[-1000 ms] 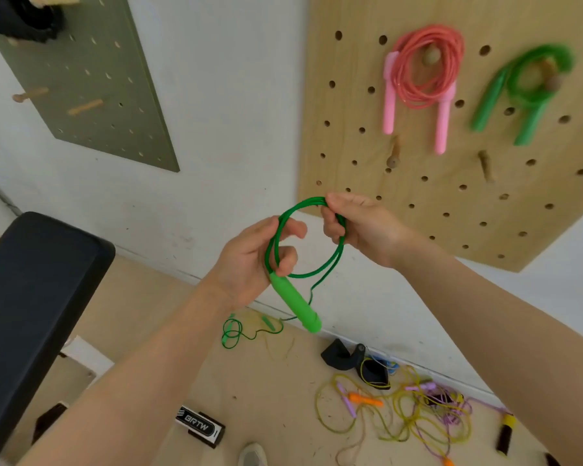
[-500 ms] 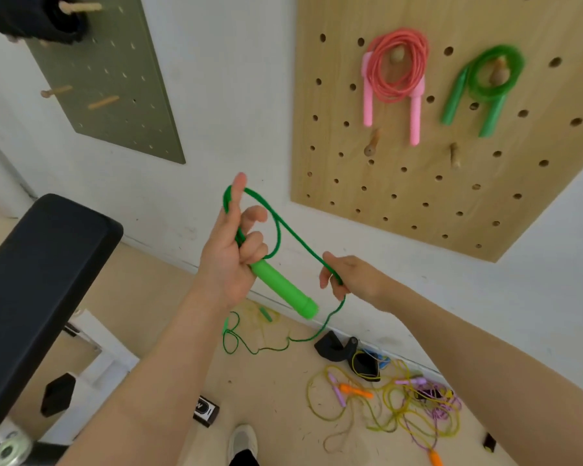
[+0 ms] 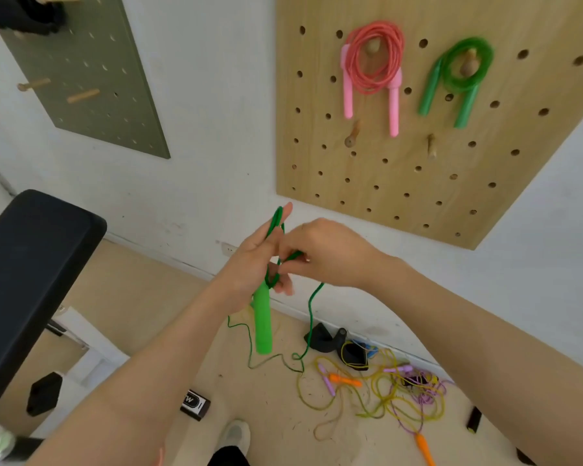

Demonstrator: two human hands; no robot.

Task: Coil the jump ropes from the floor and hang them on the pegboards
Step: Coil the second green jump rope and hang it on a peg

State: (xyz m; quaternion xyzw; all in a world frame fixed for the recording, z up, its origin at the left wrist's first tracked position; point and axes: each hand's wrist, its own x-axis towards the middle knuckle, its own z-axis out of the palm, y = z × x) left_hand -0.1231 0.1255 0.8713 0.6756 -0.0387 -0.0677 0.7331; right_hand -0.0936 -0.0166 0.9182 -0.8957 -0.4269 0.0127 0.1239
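the left hand [image 3: 249,264] grips the green rope [image 3: 312,317] at its handle [image 3: 262,322] with loops over raised fingers, the right hand [image 3: 323,253] pinches the cord beside them — the loops could slip off, since the tail trails to the floor [image 3: 142,317].

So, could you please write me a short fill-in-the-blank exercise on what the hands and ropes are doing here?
1. The left hand grips a jump rope whose handle is ____ in colour.
2. The wooden pegboard carries ____ coiled ropes.
3. The pink rope hangs to the ____ of the hung green rope.
4. The tangled ropes lie on the ____.

Answers: green; two; left; floor
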